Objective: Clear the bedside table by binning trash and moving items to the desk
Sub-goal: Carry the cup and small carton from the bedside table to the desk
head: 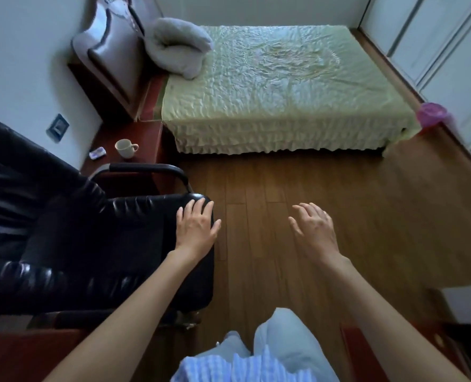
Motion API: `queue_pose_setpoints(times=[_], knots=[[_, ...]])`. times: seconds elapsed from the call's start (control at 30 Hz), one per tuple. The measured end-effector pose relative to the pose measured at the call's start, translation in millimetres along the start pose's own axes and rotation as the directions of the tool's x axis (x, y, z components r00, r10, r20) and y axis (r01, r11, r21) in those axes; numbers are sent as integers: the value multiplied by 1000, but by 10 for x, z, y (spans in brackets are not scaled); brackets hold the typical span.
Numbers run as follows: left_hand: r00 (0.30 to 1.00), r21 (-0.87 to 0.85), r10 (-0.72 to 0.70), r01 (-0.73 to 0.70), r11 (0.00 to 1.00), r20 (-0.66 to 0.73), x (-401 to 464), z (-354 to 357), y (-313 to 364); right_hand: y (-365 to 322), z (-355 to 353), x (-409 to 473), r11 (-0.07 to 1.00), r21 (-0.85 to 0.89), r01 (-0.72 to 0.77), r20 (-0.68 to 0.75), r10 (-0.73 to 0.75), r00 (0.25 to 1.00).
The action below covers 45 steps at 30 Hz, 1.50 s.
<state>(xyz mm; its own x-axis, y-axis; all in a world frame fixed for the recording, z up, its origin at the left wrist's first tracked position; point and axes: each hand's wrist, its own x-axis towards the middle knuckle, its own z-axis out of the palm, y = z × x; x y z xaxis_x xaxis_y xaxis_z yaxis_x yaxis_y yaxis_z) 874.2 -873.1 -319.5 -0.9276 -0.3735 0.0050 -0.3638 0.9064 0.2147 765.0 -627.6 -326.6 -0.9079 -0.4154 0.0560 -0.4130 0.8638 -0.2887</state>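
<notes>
The dark red bedside table (143,139) stands between the bed and the wall at the left. On it sit a white mug (125,148) with its handle to the right and a small flat white-and-purple packet (97,153) to the mug's left. My left hand (195,226) is open, fingers spread, over the front right corner of the black chair's seat. My right hand (315,230) is open and empty above the wooden floor. Both hands are well short of the bedside table.
A black leather office chair (77,230) with a curved armrest (146,169) stands between me and the bedside table. The bed (270,86) with a green quilted cover lies ahead. A pink bin (432,114) sits at the right near white wardrobe doors. Red-brown furniture edges show bottom left and bottom right.
</notes>
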Motion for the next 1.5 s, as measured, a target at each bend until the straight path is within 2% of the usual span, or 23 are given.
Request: queue_pose_setpoints(times=[0.37,0.57,0.73,0.97,1.1,1.5], knots=[[1000,-38,-23,24,999,13,1601,239,486,617,-27,1499,1000,15,17,22,-17,1000],[997,-27,-75,75,997,1,2498,216,925,913,-86,2447,993,37,108,74,-110,991],[986,-43,-163,164,986,14,2989,267,1039,1009,-46,3175,981,52,189,151,-194,969],[940,-44,-334,338,940,68,3462,431,717,834,245,4109,952,48,301,260,-303,917],[911,-36,-409,411,911,55,3864,497,392,559,391,4746,936,68,346,262,-352,899],[871,-29,-491,491,870,16,5129,260,-655,-534,766,6464,885,46,463,335,-450,828]])
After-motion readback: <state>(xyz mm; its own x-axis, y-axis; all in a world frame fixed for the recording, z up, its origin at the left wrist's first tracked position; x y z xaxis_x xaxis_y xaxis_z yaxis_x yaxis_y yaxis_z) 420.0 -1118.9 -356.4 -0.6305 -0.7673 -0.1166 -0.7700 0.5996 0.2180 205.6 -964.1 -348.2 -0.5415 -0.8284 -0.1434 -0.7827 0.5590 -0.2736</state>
